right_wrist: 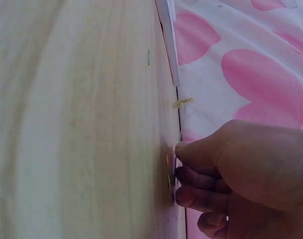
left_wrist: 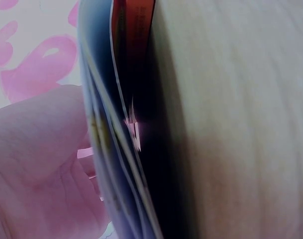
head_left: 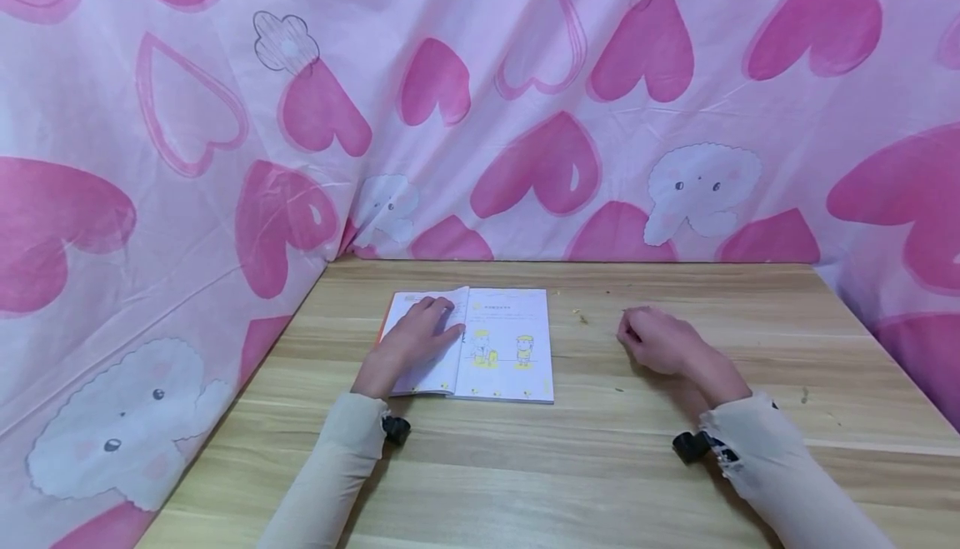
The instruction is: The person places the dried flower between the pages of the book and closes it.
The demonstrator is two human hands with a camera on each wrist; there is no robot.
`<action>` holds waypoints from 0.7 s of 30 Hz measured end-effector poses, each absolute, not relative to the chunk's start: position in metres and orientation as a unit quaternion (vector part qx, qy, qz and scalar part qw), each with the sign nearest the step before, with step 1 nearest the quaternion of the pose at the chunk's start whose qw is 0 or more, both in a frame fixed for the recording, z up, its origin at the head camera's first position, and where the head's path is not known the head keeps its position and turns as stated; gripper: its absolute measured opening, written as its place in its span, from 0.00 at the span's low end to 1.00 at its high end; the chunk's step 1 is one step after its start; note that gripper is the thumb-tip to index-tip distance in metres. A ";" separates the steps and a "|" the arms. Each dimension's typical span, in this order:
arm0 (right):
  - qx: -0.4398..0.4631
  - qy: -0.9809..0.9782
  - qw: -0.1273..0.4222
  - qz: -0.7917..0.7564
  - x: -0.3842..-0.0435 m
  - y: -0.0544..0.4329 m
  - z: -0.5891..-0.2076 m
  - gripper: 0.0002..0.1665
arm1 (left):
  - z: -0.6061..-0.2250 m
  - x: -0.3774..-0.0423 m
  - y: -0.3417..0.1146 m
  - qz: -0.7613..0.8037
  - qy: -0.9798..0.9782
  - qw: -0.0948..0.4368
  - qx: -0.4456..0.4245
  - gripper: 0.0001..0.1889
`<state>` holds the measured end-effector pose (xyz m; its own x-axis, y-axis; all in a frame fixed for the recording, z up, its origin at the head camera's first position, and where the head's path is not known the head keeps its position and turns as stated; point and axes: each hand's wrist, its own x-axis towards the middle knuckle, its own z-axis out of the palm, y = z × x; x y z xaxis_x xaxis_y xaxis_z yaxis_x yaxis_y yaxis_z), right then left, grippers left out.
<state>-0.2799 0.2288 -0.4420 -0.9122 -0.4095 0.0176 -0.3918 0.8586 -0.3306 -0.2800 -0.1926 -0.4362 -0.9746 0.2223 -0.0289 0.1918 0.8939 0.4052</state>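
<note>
An open booklet [head_left: 510, 311] lies on the table, its right page showing two small cartoon figures in yellow and grey. My left hand [head_left: 411, 336] rests on the left page with fingers extended and thumb toward the fold. From the left wrist view, several page edges [left_wrist: 104, 129] bow up beside the left hand [left_wrist: 37, 159], and an orange-red cover [left_wrist: 137, 30] shows below them. To the right of the booklet, apart from it, my right hand [head_left: 663, 342] rests at the tabletop. Its fingers [right_wrist: 196, 196] are loosely curled, with nothing seen between them in the right wrist view.
The wooden table [head_left: 570, 474] carries small scattered scraps, including a yellowish bit [head_left: 581, 316] between booklet and right hand and a greenish one [head_left: 805, 396] farther right. A pink heart-patterned cloth [head_left: 540, 24] hangs around the back and sides.
</note>
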 end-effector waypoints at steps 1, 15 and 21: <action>-0.207 0.964 0.021 -0.167 -0.280 0.229 -0.442 0.06 | -0.436 -0.280 -0.192 0.202 0.973 0.037 0.106 0.31; -0.220 0.952 -0.040 -0.210 -0.278 0.210 -0.440 0.03 | -0.437 -0.282 -0.193 0.198 0.974 0.035 0.107 0.31; -0.233 0.948 -0.026 -0.215 -0.279 0.193 -0.441 0.03 | -0.438 -0.281 -0.193 0.199 0.973 0.039 0.109 0.32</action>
<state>-0.2789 0.1931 -0.4413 -0.8897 -0.4312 0.1501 -0.4537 0.7984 -0.3959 -0.2814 -0.1930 -0.4376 -0.9734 0.2269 -0.0323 0.1960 0.8971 0.3960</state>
